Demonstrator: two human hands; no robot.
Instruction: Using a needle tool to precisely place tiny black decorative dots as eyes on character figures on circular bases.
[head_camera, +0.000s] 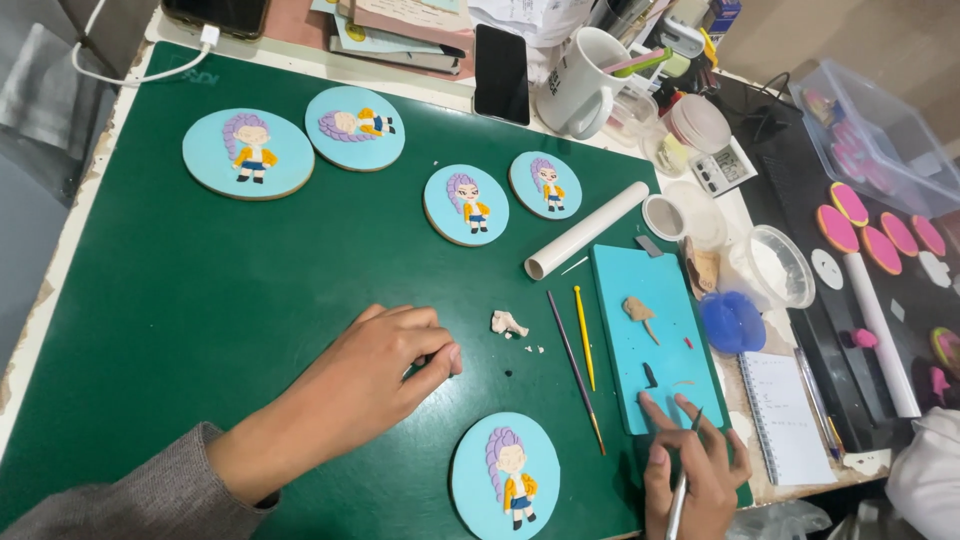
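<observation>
Resting on the green mat (200, 300) — left hand (372, 372), grip clenched, contents unseen — right hand (695, 470) grasping a thin tool (680, 490).

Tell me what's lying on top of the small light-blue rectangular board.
On the light-blue rectangular board: a beige clay scrap, small dark and red bits, and right-hand fingertips. Anything beneath those fingers is hidden.

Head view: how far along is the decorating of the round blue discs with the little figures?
Four discs at the mat's far side carry full figures. A fifth disc lies by the hands. The left hand pinches something tiny; the right hand holds a thin tool. Loose beige scraps and a bit on the blue board remain unplaced.
</observation>
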